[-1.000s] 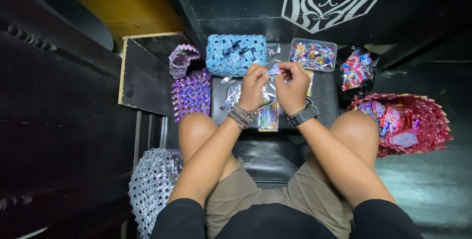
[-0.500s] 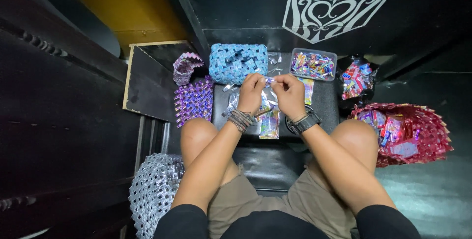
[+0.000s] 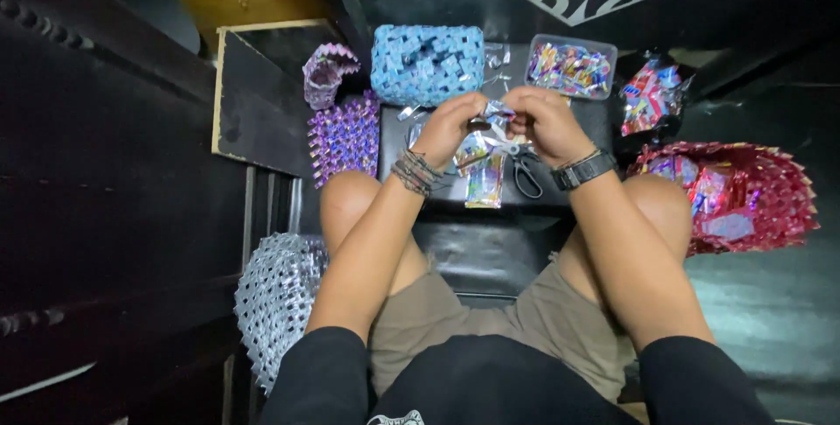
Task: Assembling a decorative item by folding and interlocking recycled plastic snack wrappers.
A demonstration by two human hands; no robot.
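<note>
Both hands meet over the dark tabletop (image 3: 560,196), fingers pinched on one small shiny foil wrapper piece (image 3: 497,114) held between them; left hand (image 3: 451,128) closed around its left end, right hand (image 3: 544,121) closed on the right end. Just below the hands: loose folded wrappers (image 3: 484,176) and black-handled scissors (image 3: 525,171) lying flat. Just beyond the left hand, a blue woven box (image 3: 427,63); beyond the right hand, a clear tray of colourful wrappers (image 3: 570,66). Left of the left hand: purple woven piece (image 3: 344,135), small purple woven basket (image 3: 325,75) past it. Right of the right hand: a bag of wrappers (image 3: 652,97), then a red woven basket (image 3: 770,198) with wrappers inside. Silver woven piece (image 3: 276,289) near the left knee, well apart from the hands.
</note>
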